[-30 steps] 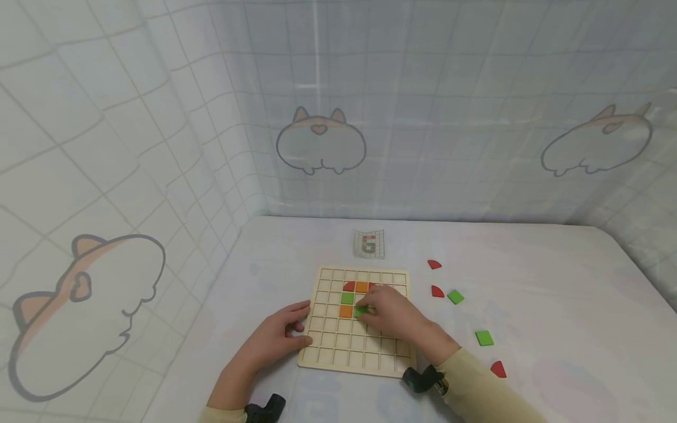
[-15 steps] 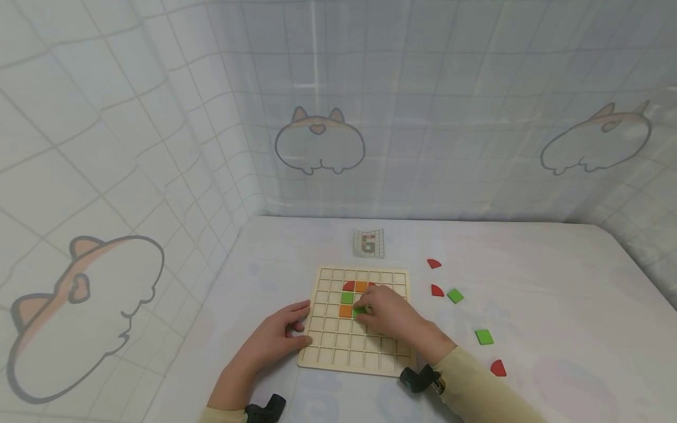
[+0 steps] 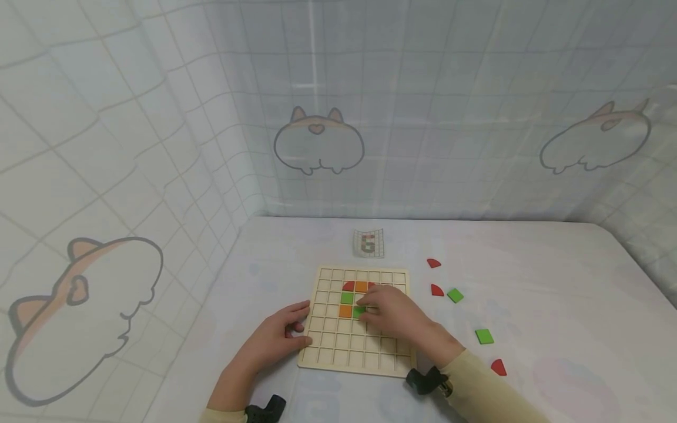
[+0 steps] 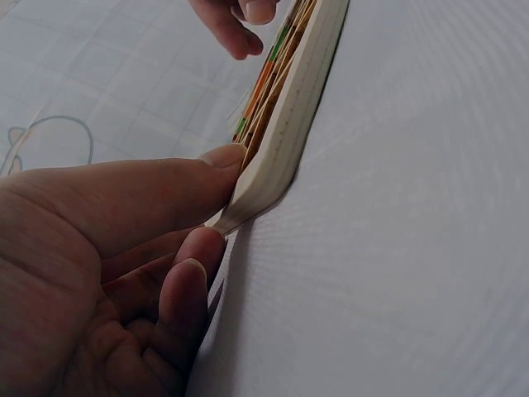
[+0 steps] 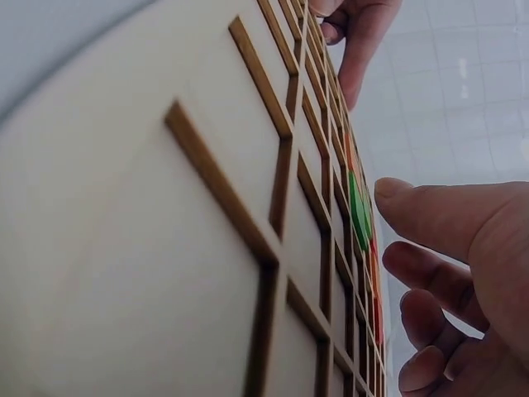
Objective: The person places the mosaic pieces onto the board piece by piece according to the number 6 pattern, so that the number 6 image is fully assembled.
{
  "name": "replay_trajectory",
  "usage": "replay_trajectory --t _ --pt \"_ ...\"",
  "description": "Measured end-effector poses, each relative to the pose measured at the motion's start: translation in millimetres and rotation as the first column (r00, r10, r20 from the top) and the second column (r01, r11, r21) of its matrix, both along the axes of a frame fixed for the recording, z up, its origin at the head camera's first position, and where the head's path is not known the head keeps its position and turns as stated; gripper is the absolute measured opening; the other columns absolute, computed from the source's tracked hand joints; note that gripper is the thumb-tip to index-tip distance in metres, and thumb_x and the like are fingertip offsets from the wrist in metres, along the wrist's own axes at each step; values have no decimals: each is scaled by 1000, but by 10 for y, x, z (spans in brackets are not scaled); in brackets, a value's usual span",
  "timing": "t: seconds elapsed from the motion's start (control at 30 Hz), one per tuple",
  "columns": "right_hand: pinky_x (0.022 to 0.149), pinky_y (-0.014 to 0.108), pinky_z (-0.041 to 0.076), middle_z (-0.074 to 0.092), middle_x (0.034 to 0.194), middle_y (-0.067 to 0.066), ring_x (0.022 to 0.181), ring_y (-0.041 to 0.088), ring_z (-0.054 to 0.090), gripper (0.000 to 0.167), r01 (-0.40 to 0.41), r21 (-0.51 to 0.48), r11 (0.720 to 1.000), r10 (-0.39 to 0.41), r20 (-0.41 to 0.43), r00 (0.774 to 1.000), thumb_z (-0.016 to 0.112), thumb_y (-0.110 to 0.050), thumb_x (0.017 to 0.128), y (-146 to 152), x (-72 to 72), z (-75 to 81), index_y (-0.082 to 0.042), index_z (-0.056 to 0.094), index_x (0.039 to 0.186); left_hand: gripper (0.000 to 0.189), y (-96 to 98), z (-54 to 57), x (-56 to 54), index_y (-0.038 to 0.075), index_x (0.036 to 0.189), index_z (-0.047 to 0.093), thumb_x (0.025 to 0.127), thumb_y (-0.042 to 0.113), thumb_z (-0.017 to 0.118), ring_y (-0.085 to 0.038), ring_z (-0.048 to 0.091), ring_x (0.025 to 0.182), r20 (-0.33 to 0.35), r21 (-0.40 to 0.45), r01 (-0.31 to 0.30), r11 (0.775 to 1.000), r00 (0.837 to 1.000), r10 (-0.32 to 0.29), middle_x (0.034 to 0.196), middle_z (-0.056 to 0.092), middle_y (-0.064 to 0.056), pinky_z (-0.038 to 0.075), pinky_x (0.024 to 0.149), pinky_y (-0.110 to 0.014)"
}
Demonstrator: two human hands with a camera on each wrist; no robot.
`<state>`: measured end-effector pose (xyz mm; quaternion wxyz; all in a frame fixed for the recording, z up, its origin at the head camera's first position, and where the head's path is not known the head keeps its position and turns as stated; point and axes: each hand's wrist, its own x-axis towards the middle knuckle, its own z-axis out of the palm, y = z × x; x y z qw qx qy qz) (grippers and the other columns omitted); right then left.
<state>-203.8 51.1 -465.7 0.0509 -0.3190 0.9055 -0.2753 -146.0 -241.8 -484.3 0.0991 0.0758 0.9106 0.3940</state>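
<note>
A square wooden grid board point(image 3: 357, 364) lies on the white-covered table. My left hand point(image 3: 277, 335) holds its left edge; in the left wrist view the thumb point(image 4: 165, 194) lies on the rim, with curled fingers beside it. My right hand point(image 3: 394, 311) hovers over the board's middle, thumb and fingers apart, nothing visibly held. Right by those fingertips, a green square tile point(image 3: 359, 312) sits in a cell beside an orange tile point(image 3: 345, 311). Above are another green tile point(image 3: 347, 298), a red quarter-round point(image 3: 348, 286) and an orange tile point(image 3: 361, 286). A further red piece is partly hidden by my right hand.
Behind the board lies a small pattern card point(image 3: 368, 244) with a "G" shape. Loose at right are red quarter-rounds point(image 3: 433, 263), point(image 3: 437, 290), point(image 3: 498, 368) and green square tiles point(image 3: 455, 295), point(image 3: 483, 336). A patterned curtain point(image 3: 423, 117) encloses the table.
The right hand's fingers have parted from the green tile and shifted slightly right, leaving it in its cell beside the orange one. The left hand has stayed at the board's edge.
</note>
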Motion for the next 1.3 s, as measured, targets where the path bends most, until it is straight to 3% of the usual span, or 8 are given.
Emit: replay_trajectory --t 0.4,0.7,1.03,1.2,1.3 --pt "101 42 42 68 116 -5 121 20 55 31 107 8 994 -108 46 993 76 -28 88 188 -1 22 -16 75 117 71 -15 -28 -12 11 141 57 78 27 85 -11 54 91 2 -14 -10 1000 1000 10 140 51 12 47 71 -24" --pt "95 38 46 67 114 -8 114 16 58 32 197 20 980 -197 60 978 77 -26 87 424 -75 48 -17 74 117 71 -23 -41 -18 11 141 57 78 28 85 -11 54 91 2 -14 -11 1000 1000 11 139 52 13 47 71 -24" --pt "92 45 47 66 115 3 109 24 60 32 258 59 964 -259 14 966 75 -22 88 799 -178 46 -10 73 117 71 -19 -27 -14 11 141 57 78 29 85 -11 54 91 2 -8 -5 1000 1000 5 139 52 11 47 71 -24" --pt "81 40 49 67 103 -1 89 18 58 34 291 72 954 -290 -25 957 78 -19 86 975 -211 -30 -9 73 117 71 -22 -40 -17 11 141 57 78 29 85 -11 54 91 -2 -10 -6 1000 1000 6 139 52 12 47 71 -24" --pt "82 41 49 68 105 3 89 21 57 38 302 95 949 -298 -51 953 79 -18 85 1066 -215 -54 -7 72 120 71 -23 -41 -21 10 141 57 78 29 85 -11 54 91 -1 -8 -10 1000 1000 10 139 52 11 47 71 -24"
